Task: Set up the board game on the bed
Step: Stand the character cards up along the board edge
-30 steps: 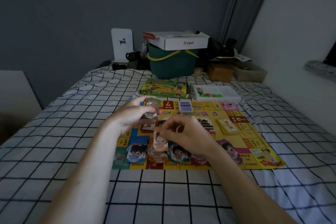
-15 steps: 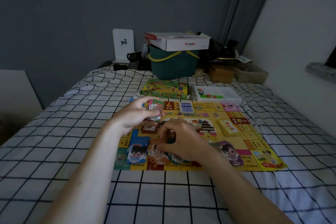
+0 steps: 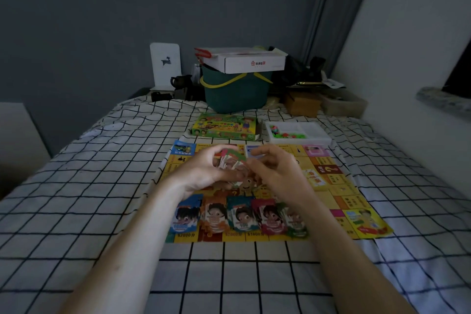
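Note:
A yellow game board (image 3: 349,201) lies flat on the checked bed sheet. Along its near edge sits a row of several character card piles (image 3: 239,216). My left hand (image 3: 204,173) grips a small stack of cards (image 3: 233,160) above the board's middle. My right hand (image 3: 277,173) is beside it, fingers curled and pinching at the stack's right side. A yellow card pile (image 3: 314,177) and a blue card deck (image 3: 251,151), partly hidden by my right hand, rest on the board.
The green game box (image 3: 224,126) and a white tray of small coloured pieces (image 3: 298,132) lie beyond the board. A green basket (image 3: 237,92) with a white carton (image 3: 244,60) on top stands at the bed's far end. A wall runs along the right.
My right hand has lifted from the card row at the board's near edge and moved up to the stack in my left hand. The row now holds one more card pile.

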